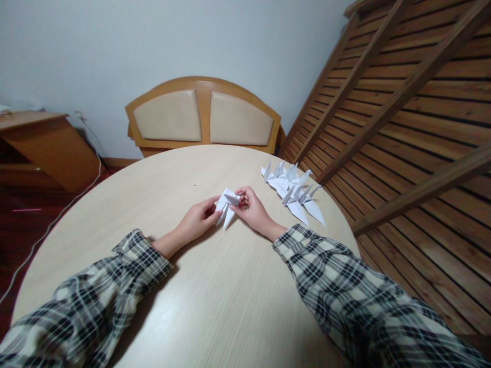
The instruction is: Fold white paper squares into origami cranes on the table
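Between my two hands is a white folded paper crane, partly covered by my fingers, with one narrow point hanging down toward me. My left hand pinches its left side between thumb and fingers. On the other side, the thumb and curled fingers of my right hand grip the paper's right edge. Several finished-looking white paper cranes stand in a cluster to the right of my right hand, their wings and necks pointing various ways.
I am at a round pale wooden table. Beyond its far edge is a headboard with two cream panels. A slatted wooden frame leans along the right side. At the left are a wooden desk and a white cable.
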The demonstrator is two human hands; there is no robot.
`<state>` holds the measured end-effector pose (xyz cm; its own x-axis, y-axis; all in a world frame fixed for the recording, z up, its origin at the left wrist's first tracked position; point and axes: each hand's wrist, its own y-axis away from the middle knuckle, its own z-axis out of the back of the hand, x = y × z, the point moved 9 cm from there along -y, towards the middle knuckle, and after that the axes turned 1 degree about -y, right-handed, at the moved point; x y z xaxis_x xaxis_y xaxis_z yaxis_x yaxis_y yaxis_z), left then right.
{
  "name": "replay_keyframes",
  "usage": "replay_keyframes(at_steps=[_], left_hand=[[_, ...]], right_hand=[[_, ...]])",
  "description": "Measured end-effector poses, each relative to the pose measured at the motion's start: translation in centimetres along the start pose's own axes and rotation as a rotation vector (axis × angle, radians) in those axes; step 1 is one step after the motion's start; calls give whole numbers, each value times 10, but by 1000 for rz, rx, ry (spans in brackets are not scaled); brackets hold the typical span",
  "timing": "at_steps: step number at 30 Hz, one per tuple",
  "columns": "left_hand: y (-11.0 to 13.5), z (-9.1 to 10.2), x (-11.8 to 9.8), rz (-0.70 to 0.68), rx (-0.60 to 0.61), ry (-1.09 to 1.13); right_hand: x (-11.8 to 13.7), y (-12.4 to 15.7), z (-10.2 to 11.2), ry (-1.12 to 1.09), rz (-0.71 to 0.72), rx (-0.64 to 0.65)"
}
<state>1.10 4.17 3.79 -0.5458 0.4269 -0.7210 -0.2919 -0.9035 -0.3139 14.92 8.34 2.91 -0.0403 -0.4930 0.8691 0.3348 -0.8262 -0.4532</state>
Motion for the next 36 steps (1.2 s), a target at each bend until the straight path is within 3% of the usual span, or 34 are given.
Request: replay_keyframes(at_steps=[7, 16, 22, 26, 31, 36], left_hand=[[1, 9, -3, 2, -90, -160], [3, 33, -7, -91, -335, -72], [7, 49, 2, 16, -461, 162], [8, 55, 19, 92, -536, 353], [7, 54, 43, 198, -576, 529], [6, 48, 54, 270, -570, 679]], right_hand=[[1, 0, -3, -89, -4, 39], [3, 1, -2, -110, -41, 83], [4, 3, -6, -144, -40, 126], [-1, 4, -8, -214, -92, 158], [-4, 4, -8, -248, -177, 162], [-10, 7, -16, -352, -264, 196]])
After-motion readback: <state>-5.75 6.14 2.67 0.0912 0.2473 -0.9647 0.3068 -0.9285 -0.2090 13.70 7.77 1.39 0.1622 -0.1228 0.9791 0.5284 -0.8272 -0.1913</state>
